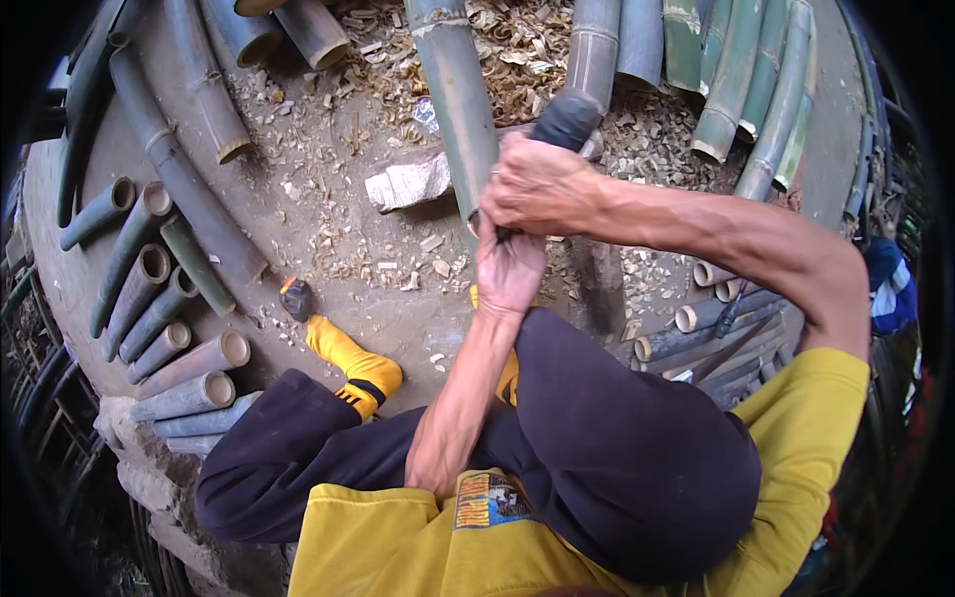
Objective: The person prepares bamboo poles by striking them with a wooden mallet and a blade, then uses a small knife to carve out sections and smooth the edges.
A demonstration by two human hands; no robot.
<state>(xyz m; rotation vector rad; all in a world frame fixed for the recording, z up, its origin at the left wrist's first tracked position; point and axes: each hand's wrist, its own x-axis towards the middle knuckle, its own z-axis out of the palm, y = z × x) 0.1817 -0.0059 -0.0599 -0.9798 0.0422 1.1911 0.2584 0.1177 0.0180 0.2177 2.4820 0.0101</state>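
My right hand [544, 187] is closed round a thick black handle-like thing [567, 119], whose upper end sticks out beyond the knuckles. Just below, my left hand [510, 271] presses up against the right one with its fingers curled; what it grips is hidden between the two hands. A long green bamboo pole [456, 95] comes down from the top edge and ends close to the left side of my hands. Under the pole lies a pale, rough-cut wood block [410, 184].
Cut bamboo lengths [139, 284] lie in a row at the left, and more poles [736, 80] fan out at upper right. Shorter pieces [701, 316] are stacked beside my right knee. Wood shavings [522, 55] cover the ground ahead. My yellow-socked foot [353, 360] rests at left.
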